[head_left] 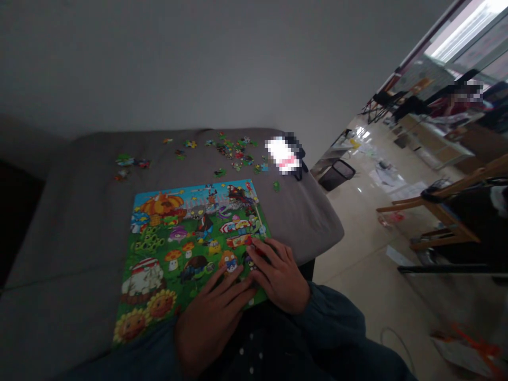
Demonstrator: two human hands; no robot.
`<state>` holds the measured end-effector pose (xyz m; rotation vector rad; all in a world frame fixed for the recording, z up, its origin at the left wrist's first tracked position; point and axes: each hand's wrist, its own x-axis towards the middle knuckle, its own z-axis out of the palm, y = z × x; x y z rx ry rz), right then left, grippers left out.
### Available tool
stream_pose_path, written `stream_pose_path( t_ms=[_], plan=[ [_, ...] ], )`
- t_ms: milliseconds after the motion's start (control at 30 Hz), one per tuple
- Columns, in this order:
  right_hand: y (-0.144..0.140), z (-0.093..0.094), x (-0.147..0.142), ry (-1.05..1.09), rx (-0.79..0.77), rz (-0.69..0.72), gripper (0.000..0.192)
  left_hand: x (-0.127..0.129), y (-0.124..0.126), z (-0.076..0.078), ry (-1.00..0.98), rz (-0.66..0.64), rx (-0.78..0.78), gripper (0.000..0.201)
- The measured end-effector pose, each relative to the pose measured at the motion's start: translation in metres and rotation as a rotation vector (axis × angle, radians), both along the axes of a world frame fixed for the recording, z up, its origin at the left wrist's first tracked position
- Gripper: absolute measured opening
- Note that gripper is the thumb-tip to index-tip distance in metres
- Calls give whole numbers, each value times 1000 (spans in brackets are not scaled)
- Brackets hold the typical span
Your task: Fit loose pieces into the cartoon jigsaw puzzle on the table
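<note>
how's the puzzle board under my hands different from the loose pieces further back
The puzzle board is one large joined picture; the loose pieces are many small scattered bits. The board lies near, with the left hand and right hand resting flat on its near edge; the pieces lie far back, untouched, beside a phone. The board shows a whole cartoon scene; the pieces show only specks of colour. Both lie on the same grey cushion.

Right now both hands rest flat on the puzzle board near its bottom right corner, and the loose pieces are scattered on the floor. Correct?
Not quite. The head view shows the left hand and right hand resting on the puzzle board near its bottom right corner, but the loose pieces are scattered on the grey cushion beyond the board, not on the floor.
</note>
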<state>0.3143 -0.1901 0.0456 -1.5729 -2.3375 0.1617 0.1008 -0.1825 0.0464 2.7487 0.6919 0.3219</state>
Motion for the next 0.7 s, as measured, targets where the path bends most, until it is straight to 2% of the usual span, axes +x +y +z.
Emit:
stream_pose_path(
  t_ms=[200, 333, 533, 700],
  plan=[
    [2, -6, 10, 214, -15, -11, 49, -1, -4, -7, -24, 29, 93, 57],
    [15, 2, 17, 308, 25, -68, 42, -1, -3, -10, -40, 42, 151, 54],
    [47, 12, 21, 68, -24, 87, 41, -2, -1, -17, -82, 43, 133, 51],
    [53, 12, 21, -86, 73, 214, 33, -2, -2, -21, -152, 47, 118, 47]
  ],
)
